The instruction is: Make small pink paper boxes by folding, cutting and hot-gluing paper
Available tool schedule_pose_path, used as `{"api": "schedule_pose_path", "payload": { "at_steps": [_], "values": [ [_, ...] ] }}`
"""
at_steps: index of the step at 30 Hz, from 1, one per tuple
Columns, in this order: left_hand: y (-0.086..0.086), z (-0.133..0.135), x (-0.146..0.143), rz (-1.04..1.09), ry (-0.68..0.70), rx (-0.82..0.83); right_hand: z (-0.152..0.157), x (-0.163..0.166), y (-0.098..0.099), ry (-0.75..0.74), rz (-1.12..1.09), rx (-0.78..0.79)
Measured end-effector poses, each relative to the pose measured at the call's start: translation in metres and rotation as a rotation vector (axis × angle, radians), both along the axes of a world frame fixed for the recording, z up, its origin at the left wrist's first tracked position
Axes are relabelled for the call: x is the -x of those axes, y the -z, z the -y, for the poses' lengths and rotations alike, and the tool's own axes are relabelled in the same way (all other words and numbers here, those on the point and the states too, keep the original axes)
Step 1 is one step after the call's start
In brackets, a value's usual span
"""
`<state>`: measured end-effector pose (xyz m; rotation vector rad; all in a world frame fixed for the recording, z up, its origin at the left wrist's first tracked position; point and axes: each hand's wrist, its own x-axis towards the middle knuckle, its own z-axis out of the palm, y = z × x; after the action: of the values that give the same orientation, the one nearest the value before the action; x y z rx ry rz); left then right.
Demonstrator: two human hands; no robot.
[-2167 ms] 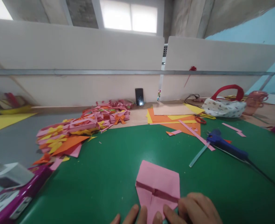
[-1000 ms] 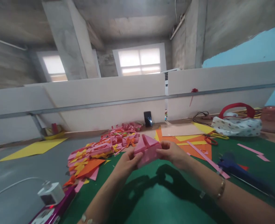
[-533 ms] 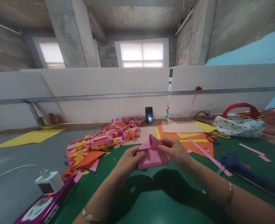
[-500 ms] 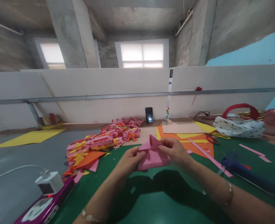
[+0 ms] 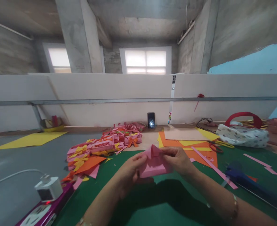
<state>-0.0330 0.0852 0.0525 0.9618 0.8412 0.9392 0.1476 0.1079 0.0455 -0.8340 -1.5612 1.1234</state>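
Pink paper [image 5: 154,164] sides hidden in grip; glue gun [image 5: 243,179] blurred.

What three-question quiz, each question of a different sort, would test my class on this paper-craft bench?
1. True or false: the folded pink paper lies flat on the green mat.
2. Which thing stands upright at the foot of the back partition? A scissors, B phone, C power strip.
3. Fill in: the blue glue gun lies on the person's ___ side.

Key
1. False: the left hand and right hand hold it above the mat.
2. B.
3. Right.
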Motion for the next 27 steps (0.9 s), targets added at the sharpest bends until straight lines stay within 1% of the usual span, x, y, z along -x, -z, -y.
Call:
{"api": "schedule_pose_path", "payload": {
  "at_steps": [2, 4, 6, 8, 10, 15, 17, 20, 24, 27],
  "values": [
    [0.003, -0.002, -0.003, -0.074, -0.091, -0.021, -0.002, -0.001, 0.0, -0.035, 0.011, 0.006],
    [0.008, -0.006, -0.005, -0.076, -0.157, -0.039, -0.002, -0.002, -0.001, -0.069, 0.022, 0.016],
    [0.013, -0.012, -0.004, -0.051, -0.191, -0.039, -0.002, -0.002, -0.004, -0.091, 0.038, 0.022],
    [0.016, -0.016, -0.003, -0.028, -0.181, -0.044, 0.0, -0.002, -0.006, -0.088, 0.062, 0.029],
    [0.018, -0.017, -0.002, -0.012, -0.137, -0.064, 0.001, -0.001, -0.007, -0.061, 0.086, 0.046],
    [0.016, -0.012, -0.004, 0.022, -0.036, -0.125, -0.002, -0.002, -0.004, 0.015, 0.124, 0.078],
    [0.016, -0.012, -0.005, -0.014, -0.041, -0.129, -0.004, -0.003, -0.002, 0.04, 0.137, 0.062],
    [0.018, -0.014, -0.005, -0.122, -0.085, -0.154, -0.003, -0.003, -0.002, 0.049, 0.2, 0.028],
    [0.017, -0.014, -0.003, -0.236, -0.099, -0.168, 0.002, -0.002, -0.005, -0.02, 0.264, -0.018],
    [0.012, -0.009, -0.003, -0.285, -0.073, -0.171, 0.005, -0.001, -0.008, -0.05, 0.277, 0.023]
  ]
}}
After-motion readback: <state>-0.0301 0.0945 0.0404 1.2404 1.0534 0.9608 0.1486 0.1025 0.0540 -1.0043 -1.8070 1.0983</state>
